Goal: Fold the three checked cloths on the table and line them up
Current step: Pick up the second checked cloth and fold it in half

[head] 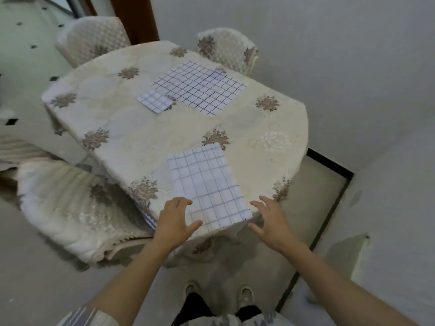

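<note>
So we've got three checked cloths on the desk (113, 118), which wears a cream floral tablecloth. The small folded cloth (155, 100) sits at the far side, just beside the big dark-lined cloth (199, 87) that's lying fully spread out. The one we're on now is the pale blue checked cloth (207, 182), lying at the near edge and looking half-folded into a long rectangle.

Our left hand (175, 222) is at its near left corner, fingers spread and the thumb resting on the fabric, not pinching anything. Our right hand (270, 222) hovers just off the near right corner, its grip also wide apart and empty.

Best bet, we reckon: pinch both near corners at once, lift evenly, and carry them straight to the far edge so the check lines match up. Then smooth the crease flat before sliding it up next to the small one.
</note>
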